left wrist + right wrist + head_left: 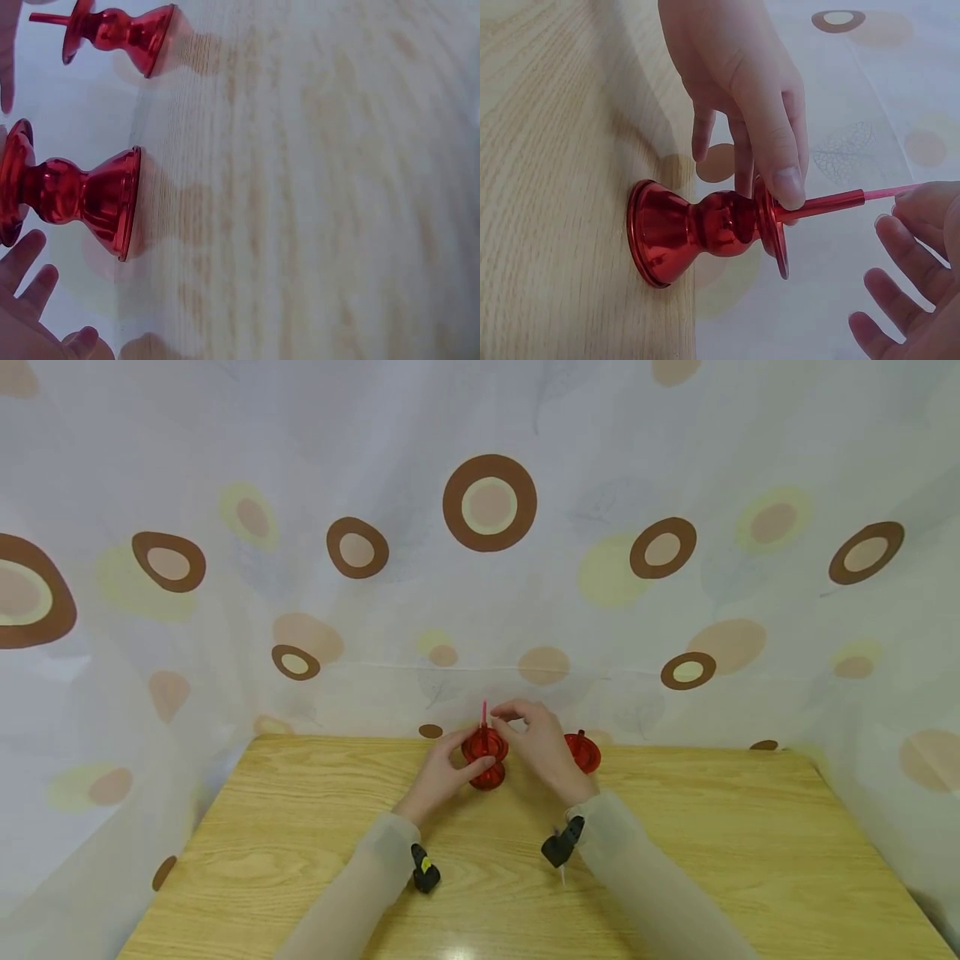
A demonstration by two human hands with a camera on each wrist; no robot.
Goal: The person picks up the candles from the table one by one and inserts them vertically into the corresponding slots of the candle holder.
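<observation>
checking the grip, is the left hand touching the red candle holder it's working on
Touching. The right wrist view shows the left hand with thumb and fingers pressed on the top plate of the red candle holder, no gap.

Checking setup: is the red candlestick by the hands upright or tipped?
Upright: the red candlestick rests base-flat on the table, a thin red candle in its top.

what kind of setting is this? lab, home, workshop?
Likely a staged recording booth, not a lived-in room. A plain wooden table is closed in on three sides by a hung curtain with brown circles, and on it stand only two red candle holders, one handled by both hands.
</observation>
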